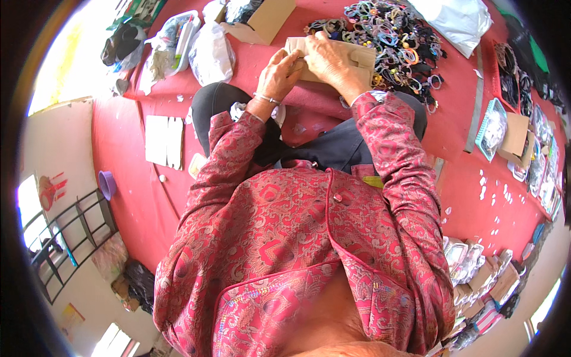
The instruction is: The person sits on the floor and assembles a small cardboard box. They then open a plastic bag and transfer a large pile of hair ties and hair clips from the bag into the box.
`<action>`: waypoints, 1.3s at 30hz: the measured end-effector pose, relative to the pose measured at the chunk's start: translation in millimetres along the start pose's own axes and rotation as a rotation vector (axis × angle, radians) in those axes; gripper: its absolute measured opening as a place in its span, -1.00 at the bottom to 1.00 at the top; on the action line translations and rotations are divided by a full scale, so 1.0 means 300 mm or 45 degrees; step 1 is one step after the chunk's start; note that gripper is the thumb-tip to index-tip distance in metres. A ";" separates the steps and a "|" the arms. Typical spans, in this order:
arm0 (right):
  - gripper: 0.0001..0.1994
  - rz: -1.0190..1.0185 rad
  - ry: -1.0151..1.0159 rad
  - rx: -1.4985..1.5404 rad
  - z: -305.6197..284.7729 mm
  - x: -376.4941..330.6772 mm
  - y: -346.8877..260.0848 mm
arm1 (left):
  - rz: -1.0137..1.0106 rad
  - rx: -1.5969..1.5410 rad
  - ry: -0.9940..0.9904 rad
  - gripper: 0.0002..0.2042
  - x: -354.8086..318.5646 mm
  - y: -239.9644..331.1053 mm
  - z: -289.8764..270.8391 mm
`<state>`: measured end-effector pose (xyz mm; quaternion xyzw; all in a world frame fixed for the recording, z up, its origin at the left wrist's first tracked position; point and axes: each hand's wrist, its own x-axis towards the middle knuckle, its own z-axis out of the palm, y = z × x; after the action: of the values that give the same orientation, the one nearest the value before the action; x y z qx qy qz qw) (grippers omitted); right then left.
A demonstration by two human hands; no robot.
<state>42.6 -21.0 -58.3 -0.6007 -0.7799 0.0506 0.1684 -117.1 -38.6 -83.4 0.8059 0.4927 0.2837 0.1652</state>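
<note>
A piece of folded brown cardboard point(364, 58), perhaps a flattened box, is in front of me over my crossed legs. My left hand point(282, 74) is closed at its left side, with thumb and fingertips pressed together near the edge. From the right, my right hand point(331, 60) reaches across the cardboard and grips it near the far edge, its fingers bent. The two hands almost touch. Just beyond the cardboard and to its right lies a heap of colourful hair ties point(398, 44), many with small beads or charms.
Red sheeting point(131, 154) covers the floor. Far left are a white plastic bag point(212, 55), a clear tub point(185, 41) and an open carton point(270, 21). A large white bag point(458, 24) lies far right. A blue basket point(491, 130) and packaged goods line the right side.
</note>
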 end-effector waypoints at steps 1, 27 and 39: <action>-0.80 0.019 -0.006 -0.010 0.000 -0.009 -0.019 | 0.024 0.029 0.009 -0.61 -0.009 -0.010 0.004; -0.06 0.753 -0.569 0.077 -0.160 -0.167 0.245 | -0.271 -0.293 0.002 -0.58 0.016 -0.057 0.016; -0.24 1.219 -0.610 1.017 -0.201 -0.131 0.255 | -0.126 -0.432 0.070 -0.64 0.057 -0.120 0.031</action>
<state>141.1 -44.9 -31.3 -0.7444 -0.3643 0.5366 0.1589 -130.6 -6.7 -105.3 0.7331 0.4813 0.3761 0.2991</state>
